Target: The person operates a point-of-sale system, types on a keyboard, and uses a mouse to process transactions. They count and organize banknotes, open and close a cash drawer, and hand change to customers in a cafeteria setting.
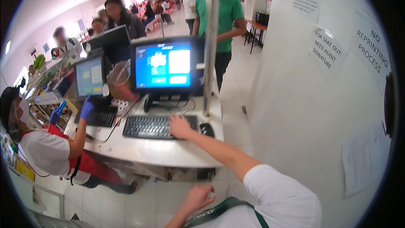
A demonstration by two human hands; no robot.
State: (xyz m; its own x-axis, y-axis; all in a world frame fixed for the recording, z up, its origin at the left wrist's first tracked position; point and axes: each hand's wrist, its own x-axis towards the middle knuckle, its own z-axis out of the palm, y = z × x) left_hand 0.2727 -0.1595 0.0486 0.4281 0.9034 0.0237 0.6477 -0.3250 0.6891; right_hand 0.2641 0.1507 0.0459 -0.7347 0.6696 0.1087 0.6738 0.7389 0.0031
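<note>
My right hand (180,126) rests on the right part of a black keyboard (145,126), its fingers stretched out over the keys. Beside it lies a black mouse (206,130). Behind the keyboard stands a monitor (162,66) with a lit blue screen. Low in the picture, in front of my body, my left hand (198,198) is closed with its fingers curled. Something small and pale shows at its fingertips, too small to name. This hand is apart from the white counter (156,150).
On the left, a co-worker (46,152) in blue gloves and a red apron stands at a second monitor (90,76). Small white rolls (120,104) sit between the stations. A metal post (210,46) rises by the counter's right end, facing a white wall (291,80). People stand beyond.
</note>
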